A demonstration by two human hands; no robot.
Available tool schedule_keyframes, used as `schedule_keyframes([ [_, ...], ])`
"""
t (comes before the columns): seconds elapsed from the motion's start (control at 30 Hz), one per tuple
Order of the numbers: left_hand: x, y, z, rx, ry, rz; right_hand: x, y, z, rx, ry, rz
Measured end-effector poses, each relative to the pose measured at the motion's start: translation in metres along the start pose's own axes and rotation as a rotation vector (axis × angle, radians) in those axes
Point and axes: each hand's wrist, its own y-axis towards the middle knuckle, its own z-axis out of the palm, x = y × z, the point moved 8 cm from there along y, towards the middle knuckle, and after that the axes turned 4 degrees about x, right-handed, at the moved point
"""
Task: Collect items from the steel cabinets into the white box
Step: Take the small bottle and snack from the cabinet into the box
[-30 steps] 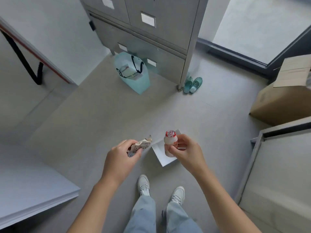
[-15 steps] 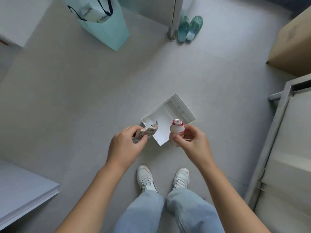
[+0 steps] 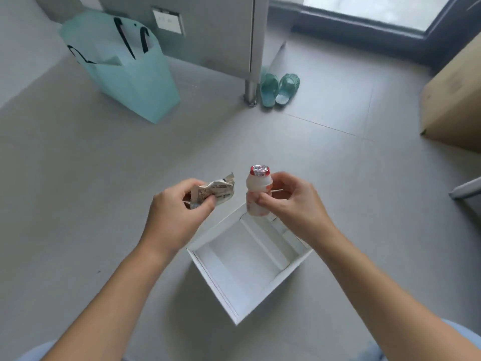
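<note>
Head view: our left hand (image 3: 174, 217) pinches a crumpled packet (image 3: 213, 190), which we judge light, soft and best held mid-body. Our right hand (image 3: 291, 204) grips a small bottle (image 3: 257, 190) at its waist, upright; stiff, smooth, likely slippery, foil cap delicate. Both hang over the far edge of the box (image 3: 242, 267) on the floor.

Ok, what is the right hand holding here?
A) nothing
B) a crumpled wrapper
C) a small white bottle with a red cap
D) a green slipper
C: the right hand grips the small white bottle upright, while the left hand pinches the crumpled wrapper, both near the white box.
</note>
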Motion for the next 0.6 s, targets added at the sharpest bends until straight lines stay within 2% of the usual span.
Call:
schedule_keyframes([
  [0.17,0.004,0.021,-0.011,-0.035,-0.034,0.104,-0.005,0.012,-0.006,-0.034,-0.095,-0.093],
  [0.37,0.029,0.0,0.001,0.041,0.035,0.02,-0.003,0.007,-0.011,-0.056,-0.083,-0.087],
  [0.6,0.075,-0.005,0.023,0.133,0.08,-0.038,-0.051,0.026,0.006,0.017,-0.174,-0.013],
])
